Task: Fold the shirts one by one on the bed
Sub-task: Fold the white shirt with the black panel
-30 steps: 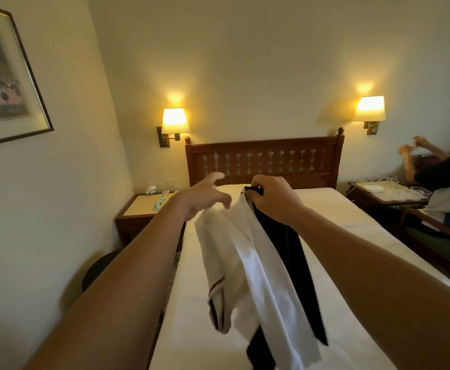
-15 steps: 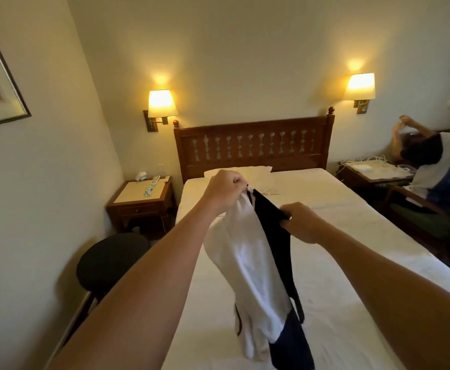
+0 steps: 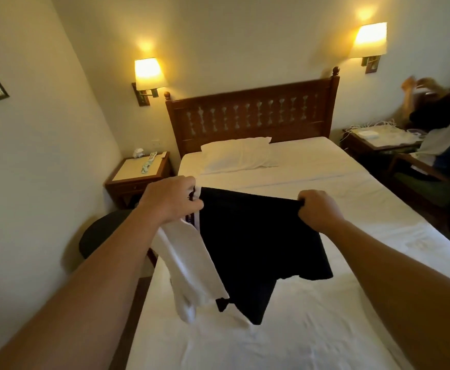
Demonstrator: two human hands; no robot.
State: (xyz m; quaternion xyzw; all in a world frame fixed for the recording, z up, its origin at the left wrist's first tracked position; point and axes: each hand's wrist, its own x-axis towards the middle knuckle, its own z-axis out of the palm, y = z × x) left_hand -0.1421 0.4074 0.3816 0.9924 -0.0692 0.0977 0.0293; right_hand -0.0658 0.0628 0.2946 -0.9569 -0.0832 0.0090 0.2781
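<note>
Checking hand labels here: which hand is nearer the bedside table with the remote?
Left. The left hand is just right of the bedside table, gripping the shirt; the right hand is farther right.

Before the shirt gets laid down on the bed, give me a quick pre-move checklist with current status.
1. Left hand grips one top corner of the shirt: ok.
2. Right hand grips the other corner: ok.
3. Top edge stretched between the hands: ok.
4. Shirt hangs flat: not ok, the white part droops bunched.
5. Bed sheet below is bare: ok.
6. Pillow lies apart from the shirt: ok.
</note>
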